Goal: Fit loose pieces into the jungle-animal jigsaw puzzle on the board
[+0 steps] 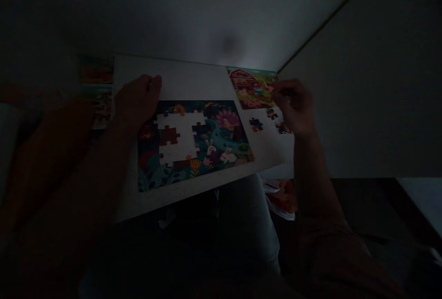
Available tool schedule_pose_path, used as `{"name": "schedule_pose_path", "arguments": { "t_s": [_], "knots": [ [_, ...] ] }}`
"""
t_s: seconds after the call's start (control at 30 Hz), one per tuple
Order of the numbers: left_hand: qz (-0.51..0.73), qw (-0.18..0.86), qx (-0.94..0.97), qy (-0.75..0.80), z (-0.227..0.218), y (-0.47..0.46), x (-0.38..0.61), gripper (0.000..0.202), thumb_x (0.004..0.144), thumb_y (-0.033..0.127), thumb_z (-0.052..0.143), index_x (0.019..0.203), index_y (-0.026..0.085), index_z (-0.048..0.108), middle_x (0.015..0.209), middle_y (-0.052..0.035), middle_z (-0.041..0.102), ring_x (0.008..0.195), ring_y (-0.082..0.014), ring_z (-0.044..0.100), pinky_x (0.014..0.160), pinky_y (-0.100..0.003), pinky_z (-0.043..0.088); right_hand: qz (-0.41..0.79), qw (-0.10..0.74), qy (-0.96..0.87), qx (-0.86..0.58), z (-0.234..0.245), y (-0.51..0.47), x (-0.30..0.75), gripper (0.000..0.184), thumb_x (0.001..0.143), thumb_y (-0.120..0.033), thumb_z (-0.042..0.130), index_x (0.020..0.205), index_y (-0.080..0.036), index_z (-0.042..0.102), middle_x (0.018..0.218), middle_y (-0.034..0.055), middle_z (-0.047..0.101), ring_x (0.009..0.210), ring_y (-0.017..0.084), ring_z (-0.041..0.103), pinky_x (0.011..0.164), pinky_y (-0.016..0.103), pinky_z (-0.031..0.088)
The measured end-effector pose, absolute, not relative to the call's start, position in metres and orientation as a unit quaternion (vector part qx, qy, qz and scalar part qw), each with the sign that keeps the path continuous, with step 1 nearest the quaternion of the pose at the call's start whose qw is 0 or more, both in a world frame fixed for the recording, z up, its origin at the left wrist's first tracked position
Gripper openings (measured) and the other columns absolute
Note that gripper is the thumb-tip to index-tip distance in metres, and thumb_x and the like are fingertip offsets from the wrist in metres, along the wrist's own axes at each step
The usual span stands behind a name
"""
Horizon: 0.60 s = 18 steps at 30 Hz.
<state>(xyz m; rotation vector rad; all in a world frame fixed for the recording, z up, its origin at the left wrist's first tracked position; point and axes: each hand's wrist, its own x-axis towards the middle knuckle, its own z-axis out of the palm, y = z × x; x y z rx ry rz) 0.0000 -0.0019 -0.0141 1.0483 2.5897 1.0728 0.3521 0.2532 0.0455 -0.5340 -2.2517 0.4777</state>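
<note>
A partly assembled jigsaw puzzle (224, 138) with rabbits and a peacock lies on a pale table (193, 78). A gap shows left of its middle, with a loose reddish puzzle piece (169, 135) inside. My left hand (138, 99) is at the puzzle's upper left corner, fingers curled closed; what they hold, if anything, is hidden. Over the right edge of a farm picture (252, 88), my right hand (296, 106) has its fingers pinched together, and I cannot make out anything between them. Several loose puzzle pieces (256, 124) lie below the picture, close to that hand.
The light is very dim. A white wall (193, 14) borders the table's far side. More picture cards (101, 101) lie at the left, near another person's blurred arm (51, 126). Below the table's near edge are my legs (248, 221) and a red-and-white bag (283, 198).
</note>
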Motion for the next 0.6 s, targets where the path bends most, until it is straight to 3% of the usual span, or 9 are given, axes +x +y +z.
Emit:
{"name": "schedule_pose_path", "arguments": {
  "t_s": [0.13,0.2,0.3,0.4,0.47,0.6],
  "knots": [
    [0.371,0.084,0.362,0.851,-0.014,-0.002,0.001,0.071,0.101,0.093,0.027,0.121,0.049,0.08,0.135,0.0115,0.086,0.131,-0.0432,0.068,0.111,-0.064,0.051,0.175,0.239,-0.924,-0.241,0.008,0.28,0.422,0.047,0.1,-0.07,0.076,0.12,-0.027,0.079,0.112,0.0077,0.08,0.087,0.023,0.073,0.078,0.042,0.063],
    [0.378,0.074,0.362,0.849,-0.014,-0.002,0.001,0.068,0.102,0.092,0.026,0.117,0.053,0.079,0.13,0.0181,0.086,0.13,-0.0412,0.069,0.112,-0.064,0.052,0.141,0.212,-0.935,-0.247,-0.008,0.285,0.448,0.052,0.1,-0.071,0.076,0.125,-0.025,0.08,0.119,0.0108,0.081,0.088,0.023,0.074,0.08,0.043,0.063],
    [0.39,0.069,0.354,0.848,-0.016,-0.001,-0.002,0.062,0.1,0.092,0.024,0.111,0.06,0.077,0.108,0.0264,0.086,0.13,-0.0367,0.069,0.113,-0.062,0.053,0.073,0.239,-0.923,-0.293,-0.021,0.289,0.48,0.057,0.099,-0.072,0.078,0.127,-0.022,0.08,0.117,0.0134,0.081,0.092,0.026,0.076,0.086,0.048,0.063],
    [0.366,0.084,0.334,0.865,-0.019,0.003,-0.006,0.059,0.097,0.091,0.023,0.106,0.064,0.075,0.09,0.0285,0.083,0.131,-0.0357,0.068,0.115,-0.064,0.054,0.068,0.263,-0.902,-0.336,-0.026,0.295,0.511,0.058,0.101,-0.073,0.076,0.126,-0.02,0.079,0.118,0.0149,0.08,0.09,0.025,0.074,0.082,0.046,0.063],
    [0.346,0.087,0.326,0.875,-0.019,0.004,-0.006,0.058,0.097,0.089,0.023,0.105,0.064,0.075,0.086,0.0298,0.081,0.132,-0.0356,0.067,0.116,-0.065,0.053,0.063,0.254,-0.898,-0.353,-0.031,0.301,0.529,0.064,0.101,-0.077,0.073,0.128,-0.019,0.079,0.121,0.0159,0.078,0.087,0.024,0.072,0.08,0.045,0.064],
    [0.332,0.089,0.328,0.88,-0.011,0.004,-0.002,0.063,0.095,0.088,0.019,0.118,0.069,0.074,0.096,0.031,0.083,0.139,-0.0374,0.067,0.122,-0.065,0.051,0.071,0.259,-0.876,-0.4,-0.047,0.322,0.544,0.096,0.09,-0.095,0.07,0.142,-0.014,0.075,0.126,0.0199,0.073,0.092,0.027,0.072,0.086,0.051,0.067]
  ]
}}
